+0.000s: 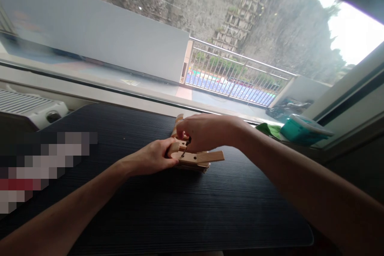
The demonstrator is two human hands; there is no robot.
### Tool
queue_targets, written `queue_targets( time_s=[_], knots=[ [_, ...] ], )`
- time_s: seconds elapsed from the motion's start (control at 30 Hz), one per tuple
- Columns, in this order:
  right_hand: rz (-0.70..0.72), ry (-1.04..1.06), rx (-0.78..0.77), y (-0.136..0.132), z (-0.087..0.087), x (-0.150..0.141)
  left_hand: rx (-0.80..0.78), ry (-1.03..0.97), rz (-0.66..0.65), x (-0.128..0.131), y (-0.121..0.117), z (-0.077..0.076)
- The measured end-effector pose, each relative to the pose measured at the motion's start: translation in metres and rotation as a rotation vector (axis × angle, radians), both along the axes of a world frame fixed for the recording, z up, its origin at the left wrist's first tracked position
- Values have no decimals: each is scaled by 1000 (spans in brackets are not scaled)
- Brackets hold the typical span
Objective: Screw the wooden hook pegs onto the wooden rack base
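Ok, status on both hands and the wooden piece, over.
Left hand gripping wooden piece, left end. Right hand holding slim tool, tip against piece. Piece on dark table, nothing visibly blocking.

black tabletop (192, 208) with fine streaks, pale tan wood piece (214, 156), teal container (303, 129)

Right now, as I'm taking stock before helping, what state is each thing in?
Left hand, gripping the wooden piece.
Right hand, closed on the tool.
Tool, slanted, tip at a hole.
Wooden piece, steadied at its left end.
Teal box, lid seemingly on.
Green cloth, crumpled.
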State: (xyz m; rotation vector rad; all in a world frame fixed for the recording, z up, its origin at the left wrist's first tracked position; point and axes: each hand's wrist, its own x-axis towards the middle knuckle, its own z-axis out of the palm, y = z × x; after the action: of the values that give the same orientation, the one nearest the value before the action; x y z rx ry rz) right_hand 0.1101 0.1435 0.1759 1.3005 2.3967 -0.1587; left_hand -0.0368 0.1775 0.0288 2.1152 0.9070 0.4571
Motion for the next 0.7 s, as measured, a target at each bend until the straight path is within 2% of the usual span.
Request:
queue_targets(
  time_s=[0.1,0.23,0.53,0.7],
  knots=[
    [0,118,11,0,1,6,-22,10,-3,-1,1,-1],
    [36,225,34,3,-6,15,-29,19,-16,-2,2,-4],
    [14,190,32,0,-7,17,-28,18,-5,0,0,0],
    [38,156,104,-1,-8,17,-7,24,-3,0,-1,2]
  ],
)
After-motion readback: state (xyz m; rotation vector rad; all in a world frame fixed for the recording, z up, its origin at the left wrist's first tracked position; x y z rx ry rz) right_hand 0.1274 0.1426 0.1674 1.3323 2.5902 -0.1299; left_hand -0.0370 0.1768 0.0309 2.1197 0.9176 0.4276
